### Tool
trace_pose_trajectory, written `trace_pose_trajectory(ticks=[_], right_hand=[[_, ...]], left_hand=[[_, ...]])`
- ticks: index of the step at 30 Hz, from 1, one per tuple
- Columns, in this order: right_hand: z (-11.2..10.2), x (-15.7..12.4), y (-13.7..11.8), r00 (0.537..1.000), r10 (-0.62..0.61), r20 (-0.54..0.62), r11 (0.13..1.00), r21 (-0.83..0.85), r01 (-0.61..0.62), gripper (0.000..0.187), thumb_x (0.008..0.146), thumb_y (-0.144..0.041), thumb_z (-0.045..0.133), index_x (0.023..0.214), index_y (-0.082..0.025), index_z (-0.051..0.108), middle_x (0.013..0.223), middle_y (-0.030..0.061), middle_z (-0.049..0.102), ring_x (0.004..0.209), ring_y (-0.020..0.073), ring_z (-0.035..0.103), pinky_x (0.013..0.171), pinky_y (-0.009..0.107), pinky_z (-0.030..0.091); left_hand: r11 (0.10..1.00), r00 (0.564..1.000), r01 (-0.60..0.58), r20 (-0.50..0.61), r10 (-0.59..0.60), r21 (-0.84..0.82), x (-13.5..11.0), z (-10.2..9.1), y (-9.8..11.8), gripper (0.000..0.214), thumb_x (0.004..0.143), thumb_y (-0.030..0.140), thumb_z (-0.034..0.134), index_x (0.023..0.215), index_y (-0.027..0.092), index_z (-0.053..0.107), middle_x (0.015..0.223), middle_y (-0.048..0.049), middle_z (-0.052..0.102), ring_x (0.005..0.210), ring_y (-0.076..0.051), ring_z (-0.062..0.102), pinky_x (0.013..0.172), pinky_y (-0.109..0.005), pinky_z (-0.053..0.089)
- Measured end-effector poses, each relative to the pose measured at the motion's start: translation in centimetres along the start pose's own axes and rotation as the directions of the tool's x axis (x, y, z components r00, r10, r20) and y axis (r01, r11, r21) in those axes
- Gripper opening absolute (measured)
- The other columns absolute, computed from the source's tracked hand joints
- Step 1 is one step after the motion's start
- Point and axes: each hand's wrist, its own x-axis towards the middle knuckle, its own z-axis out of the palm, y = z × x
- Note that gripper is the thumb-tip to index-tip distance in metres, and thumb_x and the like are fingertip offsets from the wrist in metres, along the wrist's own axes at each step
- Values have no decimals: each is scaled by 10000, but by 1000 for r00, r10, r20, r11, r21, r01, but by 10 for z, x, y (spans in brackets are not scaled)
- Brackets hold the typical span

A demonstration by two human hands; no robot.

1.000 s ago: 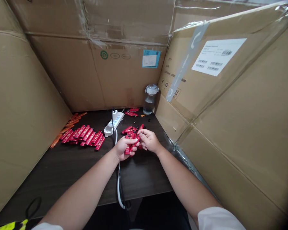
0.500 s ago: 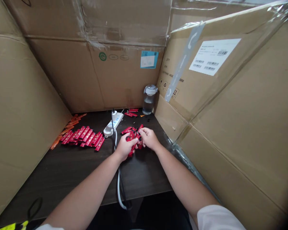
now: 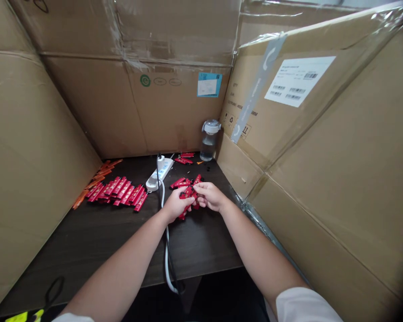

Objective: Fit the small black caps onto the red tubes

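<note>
our left hand [image 3: 175, 206] clasped red pieces [image 3: 188, 193] over the counter [image 3: 204, 250], right of the power strip [image 3: 164, 168]; whether our right hand [image 3: 210, 196] pinched one was unclear; slack fingers, we judged, risked spills.

Left hand [image 3: 176, 206]: closed round several red sticks [image 3: 188, 192].
Right hand [image 3: 211, 196]: fingers bent together at the sticks' far right end, grip unclear.
Heap [image 3: 180, 182] of red sticks, 1: just beyond the hands.
Row [image 3: 118, 191] of same, 1: left.
Group [image 3: 184, 160] of same, 1: far.
Orange strips [image 3: 96, 180]: left of row.
Power strip [image 3: 157, 175], 1: white, between row and heap.
Bottle [image 3: 208, 145], 1: far right, upright, part filled.
Table [image 3: 121, 239]: dark.
Cardboard [image 3: 169, 114]: left, far, right.
</note>
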Motion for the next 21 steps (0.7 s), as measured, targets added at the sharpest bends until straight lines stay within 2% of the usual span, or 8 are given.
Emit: trace_pose_trajectory(ticks=[3,6,8,10,13,15,17,21], right_hand=[[-3,5,2,982,-60,-181,997,-59,50,294,700,-410,674,682,-163,517,441,-65,459,323,63,383,316,185,325],[-7,9,5,899,-285,-332,886,-449,115,207,752,-371,609,697,-176,569,463,-48,491,363,98,437,382,224,369],[-9,11,7,846,-454,-281,686,-716,131,104,749,-290,620,740,-188,639,592,-5,588,506,127,530,517,254,435],[-11,12,9,825,-531,-192,501,-857,123,81,749,-234,630,793,-210,693,740,31,632,658,152,572,663,286,456],[-10,10,10,828,-542,-143,392,-915,99,135,774,-224,620,861,-227,723,825,64,624,758,176,579,760,319,450],[-6,7,8,798,-584,-145,416,-898,141,131,785,-235,610,852,-215,721,852,70,613,753,173,572,752,322,456],[2,2,5,764,-624,-164,515,-822,244,139,804,-270,589,843,-196,700,874,67,601,682,148,554,679,301,467],[18,-10,-2,774,-617,-141,671,-609,424,152,808,-323,582,814,-180,633,877,46,578,533,88,464,507,244,417]], left_hand=[[1000,1000,-14,-1,14,25,1,-1,-1,371,663,317,695,964,142,568,646,-21,615,426,-95,515,316,-161,325],[999,996,-34,-79,33,-9,1,0,-2,356,668,342,696,932,136,573,673,-33,628,448,-103,528,322,-172,345],[996,990,-55,-136,45,-72,1,3,-2,382,651,346,716,934,131,576,688,-38,639,488,-114,555,362,-189,393],[985,984,-72,-174,44,-159,2,5,-3,427,623,336,747,956,127,579,701,-40,650,541,-127,588,445,-220,459],[965,968,-125,-240,67,-233,3,8,-5,482,591,305,782,997,133,587,783,-56,680,670,-154,641,625,-273,520],[957,956,-178,-269,113,-230,4,8,-6,496,606,295,777,1038,143,585,898,-74,689,789,-175,655,733,-296,520],[951,945,-231,-282,168,-208,4,7,-7,484,646,302,751,1072,151,576,1002,-84,675,884,-186,645,812,-313,503],[953,919,-297,-288,270,-55,1,6,-6,413,709,330,697,1066,161,579,1033,-77,658,931,-193,621,850,-313,477]])
